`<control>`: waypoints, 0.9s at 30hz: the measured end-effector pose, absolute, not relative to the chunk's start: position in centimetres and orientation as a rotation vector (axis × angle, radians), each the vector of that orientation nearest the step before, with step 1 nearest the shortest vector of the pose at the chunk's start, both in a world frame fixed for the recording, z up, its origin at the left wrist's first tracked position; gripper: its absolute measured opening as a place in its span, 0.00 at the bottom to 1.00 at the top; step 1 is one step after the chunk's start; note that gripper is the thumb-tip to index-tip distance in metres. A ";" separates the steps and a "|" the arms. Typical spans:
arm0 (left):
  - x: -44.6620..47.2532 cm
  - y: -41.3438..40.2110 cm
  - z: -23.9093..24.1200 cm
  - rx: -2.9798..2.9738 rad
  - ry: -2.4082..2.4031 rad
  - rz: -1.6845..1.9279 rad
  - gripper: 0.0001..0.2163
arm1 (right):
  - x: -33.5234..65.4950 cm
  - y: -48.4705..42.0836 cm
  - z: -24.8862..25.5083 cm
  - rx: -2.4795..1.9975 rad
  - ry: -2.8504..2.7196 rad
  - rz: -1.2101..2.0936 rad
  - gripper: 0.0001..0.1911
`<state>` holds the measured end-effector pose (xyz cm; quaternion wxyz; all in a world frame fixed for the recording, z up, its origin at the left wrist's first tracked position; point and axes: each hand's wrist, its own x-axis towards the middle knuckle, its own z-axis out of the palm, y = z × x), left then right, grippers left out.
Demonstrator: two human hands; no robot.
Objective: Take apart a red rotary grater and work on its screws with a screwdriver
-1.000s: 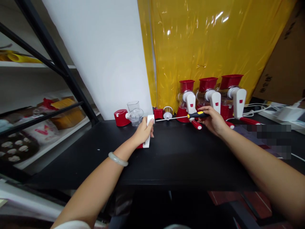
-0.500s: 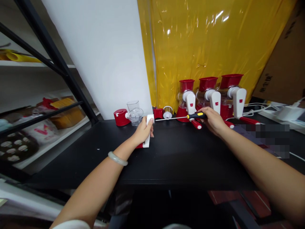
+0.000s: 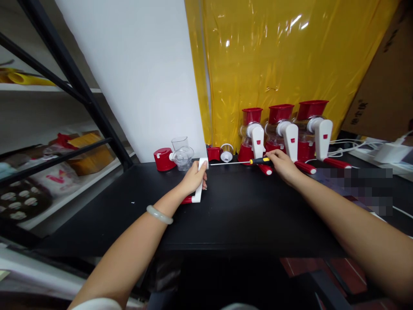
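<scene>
Firstly, head view: left hand (image 3: 192, 178) closed round white crank handle (image 3: 197, 197), pinning it on black table (image 3: 241, 206), seemingly to steady it against tool. Right hand (image 3: 282, 165) wrapped round screwdriver (image 3: 260, 161), shaft level, tip at crank's top end. Three red grinders (image 3: 284, 129) behind.

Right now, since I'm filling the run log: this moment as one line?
left hand: grips white crank | right hand: holds screwdriver, tip near crank | behind: red grinders

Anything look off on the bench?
One grinder, back left, lacks its crank, which the left hand holds; a drum and red part sit loose beside it. Three others stand assembled; right hand holds a screwdriver. No spill or damage.
</scene>
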<state>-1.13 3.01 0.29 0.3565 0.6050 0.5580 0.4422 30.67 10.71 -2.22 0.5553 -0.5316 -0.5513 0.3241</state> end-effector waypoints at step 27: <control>-0.8 3.0 0.5 1.398 1.453 1.068 0.13 | 31.0 10.9 -1.7 -1.303 -1.382 0.402 0.19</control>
